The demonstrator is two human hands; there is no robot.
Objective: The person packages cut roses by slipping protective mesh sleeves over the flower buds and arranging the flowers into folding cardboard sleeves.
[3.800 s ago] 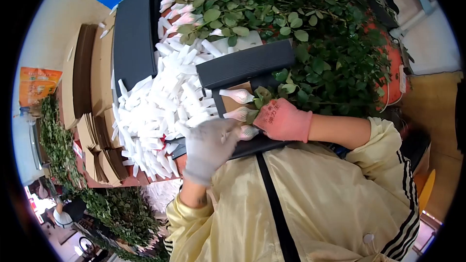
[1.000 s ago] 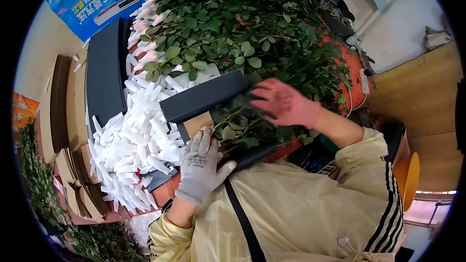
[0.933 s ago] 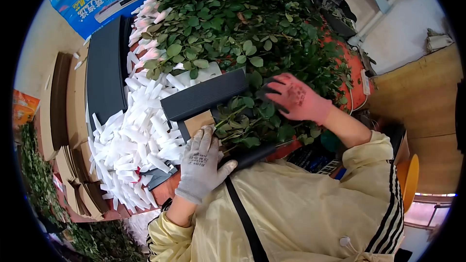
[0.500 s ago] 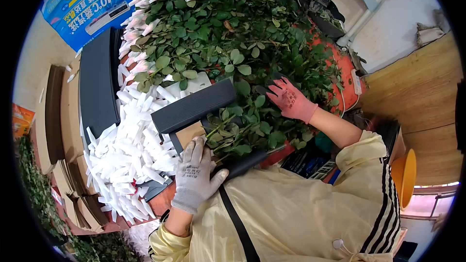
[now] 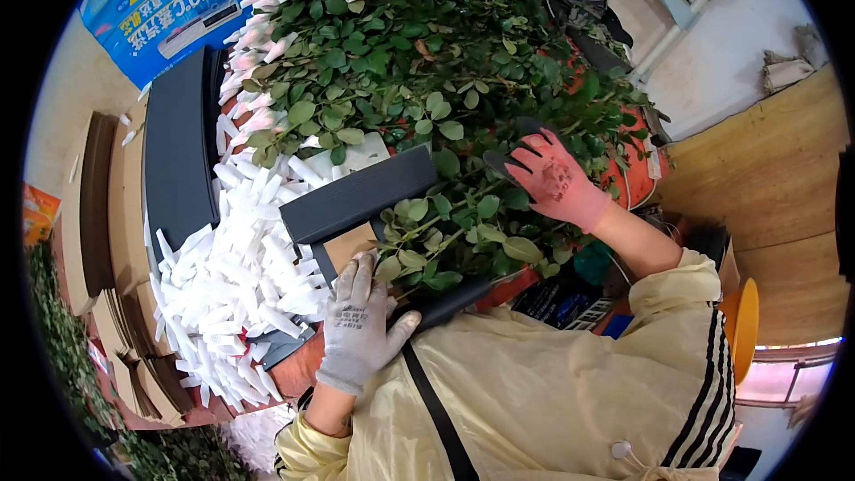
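My left hand (image 5: 361, 321), in a grey-white glove, lies flat with fingers apart over the lower end of a brown cardboard piece (image 5: 348, 246). Above that cardboard is a black corrugated block (image 5: 358, 194). Leafy stems (image 5: 445, 245) run to the right from beside my left fingers; their flower heads are hidden. My right hand (image 5: 554, 180), in a pink glove with dark fingertips, is spread over the leaves at the right end of these stems, and nothing shows in its grasp. White foam sleeves (image 5: 245, 276) lie heaped left of my left hand.
A large pile of leafy stems (image 5: 401, 53) with sleeved pink buds (image 5: 254, 58) covers the far side. Black sheets (image 5: 183, 147) and brown cardboard (image 5: 93, 214) stand at the left. An orange-yellow bucket (image 5: 741, 330) is at the right.
Earlier both hands were at the sleeved flower heads, which are now out of sight. My left hand has since come to rest flat by the cardboard, and my right hand has moved rightward over the leaves.
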